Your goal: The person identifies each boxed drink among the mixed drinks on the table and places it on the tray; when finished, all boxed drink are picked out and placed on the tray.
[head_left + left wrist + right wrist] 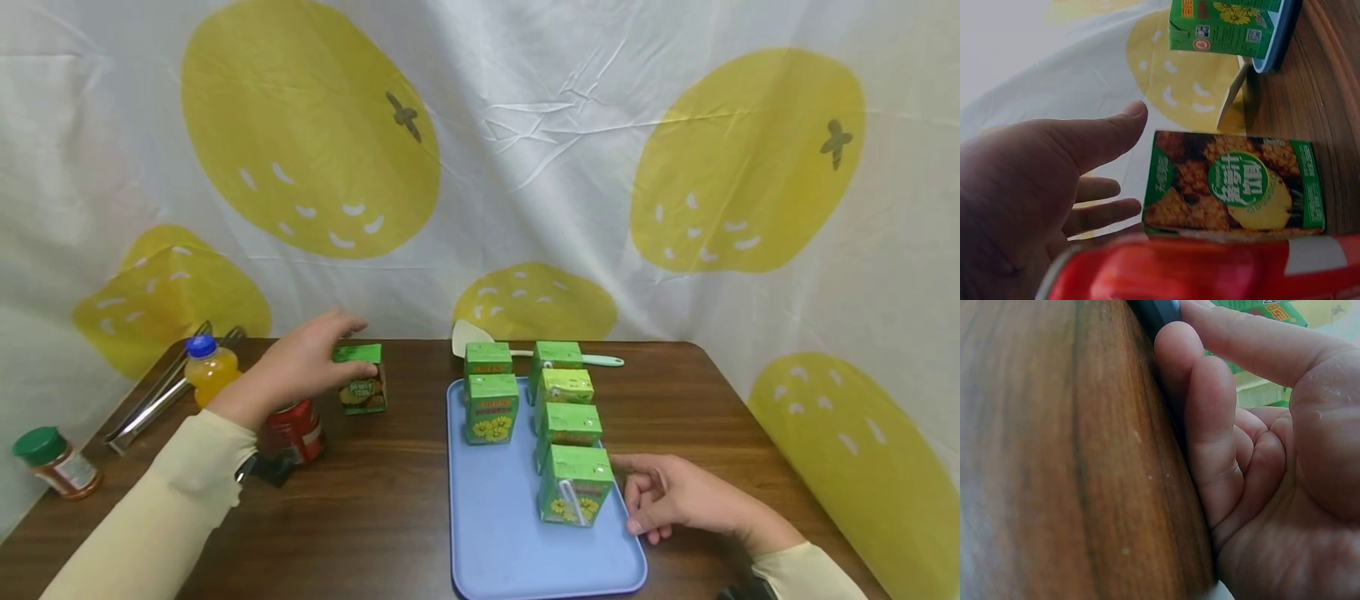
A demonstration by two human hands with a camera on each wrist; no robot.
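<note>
My left hand (pixel 307 358) reaches around a green juice box (pixel 362 383) with pineapple pictures, standing on the table. In the left wrist view, its straight thumb and fingers lie spread just above the juice box (pixel 1235 181), apart from it. At the right rim of a blue tray (pixel 491 517), my right hand (pixel 682 504) holds on with thumb and curled fingers. Part of that grip is hidden. On the tray stand green drink cartons printed with yellow flowers: a front carton (pixel 576 487) with a straw, several behind it, and a left carton (pixel 491 410) before another.
Beneath my left forearm stand a red can (pixel 300 433) and an orange juice bottle (pixel 212 367) with a blue cap. Metal tongs (pixel 153 408) and a green-lidded spice jar (pixel 58 463) lie farther left. Behind the tray is a spatula (pixel 603 360).
</note>
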